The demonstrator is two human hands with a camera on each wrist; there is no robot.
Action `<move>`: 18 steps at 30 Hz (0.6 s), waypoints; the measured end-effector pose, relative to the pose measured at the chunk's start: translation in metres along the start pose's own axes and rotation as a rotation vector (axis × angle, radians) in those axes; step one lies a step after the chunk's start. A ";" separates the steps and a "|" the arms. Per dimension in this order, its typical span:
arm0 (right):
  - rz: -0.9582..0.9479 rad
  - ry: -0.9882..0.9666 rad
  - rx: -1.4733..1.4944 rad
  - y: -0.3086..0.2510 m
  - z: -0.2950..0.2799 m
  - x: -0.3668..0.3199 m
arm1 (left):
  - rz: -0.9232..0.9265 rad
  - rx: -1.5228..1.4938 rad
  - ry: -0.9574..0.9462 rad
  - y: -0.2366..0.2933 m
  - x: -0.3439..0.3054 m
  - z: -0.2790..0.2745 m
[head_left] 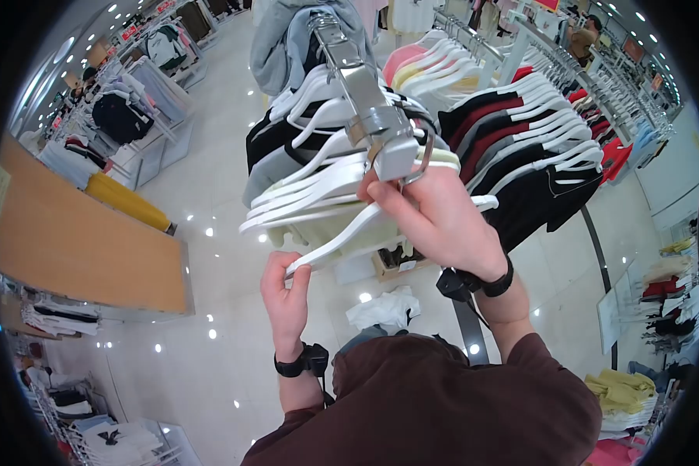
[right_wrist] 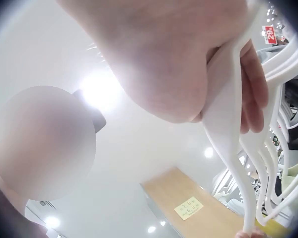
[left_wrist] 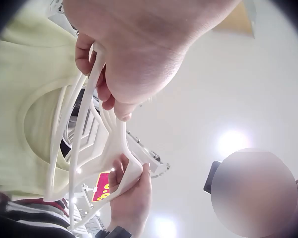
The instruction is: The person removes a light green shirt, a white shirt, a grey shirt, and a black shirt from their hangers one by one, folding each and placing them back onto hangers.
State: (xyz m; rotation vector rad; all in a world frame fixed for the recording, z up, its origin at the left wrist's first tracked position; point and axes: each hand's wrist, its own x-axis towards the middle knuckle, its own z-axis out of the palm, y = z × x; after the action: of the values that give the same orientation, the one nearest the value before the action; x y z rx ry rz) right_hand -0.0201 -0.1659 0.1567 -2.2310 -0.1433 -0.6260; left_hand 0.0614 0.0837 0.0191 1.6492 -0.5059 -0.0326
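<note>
A bare white hanger [head_left: 338, 237] is held at the front end of a metal rack rail [head_left: 353, 70]. The left hand [head_left: 286, 291] pinches its lower left end. At the hanger's middle, just under the hook, the right hand [head_left: 446, 221] grips it, as the right wrist view also shows, with fingers [right_wrist: 253, 89] round the white neck [right_wrist: 223, 109]. Behind it hang more white hangers [head_left: 311, 194] and a pale green garment [left_wrist: 15, 109] with a round neckline.
Black, red and grey garments [head_left: 512, 140] hang on the right. A grey garment [head_left: 276, 46] lies over the rail's far part. On the floor are a white cloth [head_left: 384, 309] and a cardboard box [head_left: 400, 266]. A wooden panel [head_left: 85, 225] stands at left.
</note>
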 end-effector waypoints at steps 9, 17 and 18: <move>0.125 -0.061 -0.077 0.001 0.014 0.003 | 0.048 -0.095 -0.097 -0.040 0.037 -0.007; 0.067 0.123 -0.089 0.020 0.019 -0.009 | -0.076 -0.220 -0.107 -0.062 0.031 0.007; 0.011 0.138 -0.156 0.022 0.018 -0.011 | -0.055 -0.260 -0.080 -0.061 0.029 0.010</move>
State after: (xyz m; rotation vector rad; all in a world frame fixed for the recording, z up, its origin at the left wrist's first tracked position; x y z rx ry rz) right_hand -0.0156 -0.1664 0.1265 -2.3263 -0.0125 -0.8071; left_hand 0.1034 0.0679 -0.0327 1.4107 -0.4947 -0.1981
